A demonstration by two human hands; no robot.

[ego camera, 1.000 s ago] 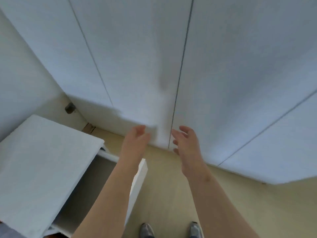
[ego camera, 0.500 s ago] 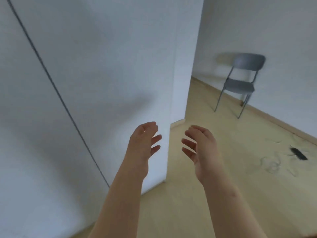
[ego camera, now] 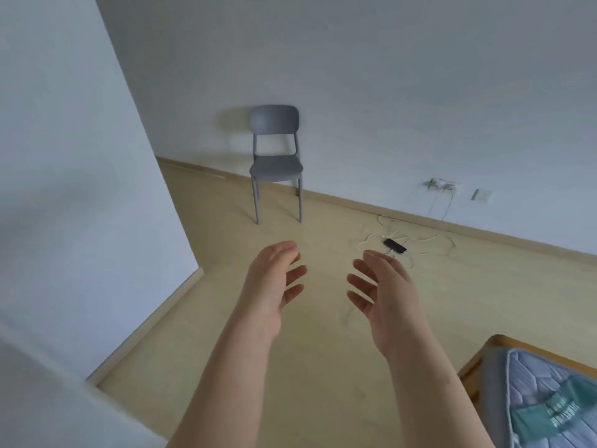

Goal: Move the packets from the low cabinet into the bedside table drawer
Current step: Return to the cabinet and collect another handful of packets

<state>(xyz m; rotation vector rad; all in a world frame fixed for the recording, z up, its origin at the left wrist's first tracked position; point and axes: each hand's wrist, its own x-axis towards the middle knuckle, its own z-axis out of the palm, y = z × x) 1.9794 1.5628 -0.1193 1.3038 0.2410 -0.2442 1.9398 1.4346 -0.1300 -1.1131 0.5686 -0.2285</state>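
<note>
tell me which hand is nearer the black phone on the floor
Right. The right hand is raised in front of the black phone, a little to its left; the left hand is farther left, apart from it.

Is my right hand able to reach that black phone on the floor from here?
Probably not. The right hand is open and empty in the air, and the phone lies on the floor farther off among white cables. Nothing blocks the way, but stepping closer and stooping seems needed.
</note>
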